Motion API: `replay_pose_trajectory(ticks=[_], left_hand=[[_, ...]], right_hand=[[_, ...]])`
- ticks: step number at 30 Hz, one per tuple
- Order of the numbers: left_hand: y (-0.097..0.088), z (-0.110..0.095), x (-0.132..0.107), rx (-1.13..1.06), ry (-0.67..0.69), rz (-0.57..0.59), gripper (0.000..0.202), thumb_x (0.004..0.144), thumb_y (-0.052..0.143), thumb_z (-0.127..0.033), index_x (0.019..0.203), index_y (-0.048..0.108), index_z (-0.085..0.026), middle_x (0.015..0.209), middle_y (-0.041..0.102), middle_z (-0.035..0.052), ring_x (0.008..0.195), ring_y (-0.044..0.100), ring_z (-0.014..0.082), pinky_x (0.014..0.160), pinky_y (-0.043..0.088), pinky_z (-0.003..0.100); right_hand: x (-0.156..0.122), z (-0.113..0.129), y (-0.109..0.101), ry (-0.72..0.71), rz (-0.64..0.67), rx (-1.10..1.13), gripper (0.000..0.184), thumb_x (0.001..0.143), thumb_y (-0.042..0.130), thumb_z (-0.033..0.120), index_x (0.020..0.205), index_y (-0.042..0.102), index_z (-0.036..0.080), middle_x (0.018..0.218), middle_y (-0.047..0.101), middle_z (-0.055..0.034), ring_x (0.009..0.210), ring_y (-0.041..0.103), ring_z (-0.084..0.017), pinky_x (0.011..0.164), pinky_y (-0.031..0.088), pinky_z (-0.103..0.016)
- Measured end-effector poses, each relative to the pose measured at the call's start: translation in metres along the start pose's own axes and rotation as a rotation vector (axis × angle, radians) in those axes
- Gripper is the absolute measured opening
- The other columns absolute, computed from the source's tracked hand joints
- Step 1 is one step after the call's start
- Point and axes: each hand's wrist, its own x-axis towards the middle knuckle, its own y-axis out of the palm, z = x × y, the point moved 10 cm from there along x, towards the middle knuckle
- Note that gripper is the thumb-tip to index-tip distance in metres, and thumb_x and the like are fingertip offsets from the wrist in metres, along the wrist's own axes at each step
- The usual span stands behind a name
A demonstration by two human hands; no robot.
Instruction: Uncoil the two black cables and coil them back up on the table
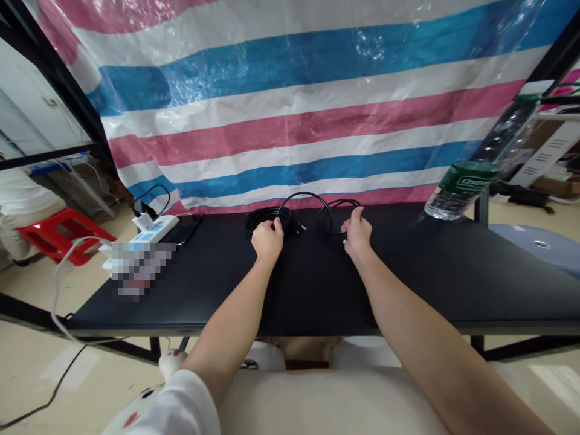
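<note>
A long black cable [302, 194] lies partly coiled on the black tabletop [312, 290], with one loop arching up between my two hands. My left hand [267, 239] is closed on the cable, right in front of its thick coil [254, 219]. A small connector end [302, 228] shows just right of that coil. Farther right, my right hand [357, 232] pinches another stretch of the same cable, where looser loops [324, 219] spread beside and behind the fingers. A small pale tip pokes out under this hand; I cannot make out what it is.
A plastic water bottle [469, 181] stands at the back right. On the left are a white power strip [156, 231] with plugs, a dark phone [186, 228] and a blurred-out item [144, 272]. Striped sheeting [290, 133] hangs behind the table. A red stool [67, 232] stands on the floor.
</note>
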Motion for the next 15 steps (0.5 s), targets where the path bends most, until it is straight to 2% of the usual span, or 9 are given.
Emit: replay_pose_trajectory(ticks=[2,5,8,10,12,15], left_hand=[[0.003,-0.002,-0.002,-0.002,0.003,0.011,0.027,0.087,0.053,-0.036,0.077,0.071,-0.018,0.080,0.069,0.0130,0.077,0.065,0.0253,0.064,0.040,0.030],[0.005,-0.001,-0.002,-0.007,0.000,0.021,0.027,0.087,0.052,-0.035,0.076,0.070,-0.017,0.081,0.069,0.0139,0.077,0.065,0.0255,0.065,0.041,0.031],[0.005,-0.001,-0.001,-0.052,0.025,0.006,0.026,0.086,0.053,-0.035,0.072,0.068,-0.018,0.077,0.068,0.0119,0.075,0.065,0.0241,0.066,0.042,0.030],[0.006,-0.005,-0.001,-0.109,0.081,0.005,0.027,0.085,0.054,-0.035,0.067,0.065,-0.019,0.071,0.067,0.0090,0.072,0.064,0.0217,0.066,0.042,0.029],[0.011,-0.012,-0.003,-0.191,0.140,0.043,0.024,0.083,0.056,-0.035,0.066,0.064,-0.020,0.064,0.064,0.0053,0.067,0.063,0.0189,0.067,0.042,0.028],[0.028,-0.020,-0.009,-0.368,0.172,0.192,0.014,0.076,0.065,-0.031,0.082,0.065,-0.019,0.054,0.059,-0.0022,0.057,0.059,0.0145,0.066,0.044,0.026]], right_hand=[[-0.004,0.008,0.003,-0.089,0.030,-0.064,0.053,0.065,0.063,0.067,0.060,0.032,0.025,0.047,0.036,0.0095,0.044,0.035,-0.009,0.044,0.033,-0.023],[-0.017,0.021,0.018,-0.248,0.169,-0.233,0.047,0.052,0.078,0.049,0.066,0.041,0.024,0.055,0.045,0.0095,0.051,0.043,-0.010,0.054,0.041,-0.026],[-0.027,0.028,0.023,-0.325,0.198,-0.377,0.036,0.053,0.076,0.036,0.065,0.045,0.024,0.054,0.045,0.0090,0.053,0.045,-0.012,0.060,0.043,-0.029],[-0.025,0.030,0.016,-0.317,0.107,-0.397,0.030,0.061,0.070,0.036,0.059,0.043,0.024,0.052,0.045,0.0071,0.053,0.046,-0.013,0.061,0.042,-0.030],[-0.020,0.028,0.008,-0.260,0.019,-0.329,0.033,0.068,0.065,0.042,0.055,0.041,0.025,0.050,0.044,0.0060,0.051,0.046,-0.013,0.057,0.041,-0.029],[-0.014,0.016,0.006,-0.100,0.016,-0.091,0.046,0.072,0.062,0.058,0.055,0.034,0.026,0.042,0.032,0.0089,0.041,0.037,-0.011,0.043,0.033,-0.026]])
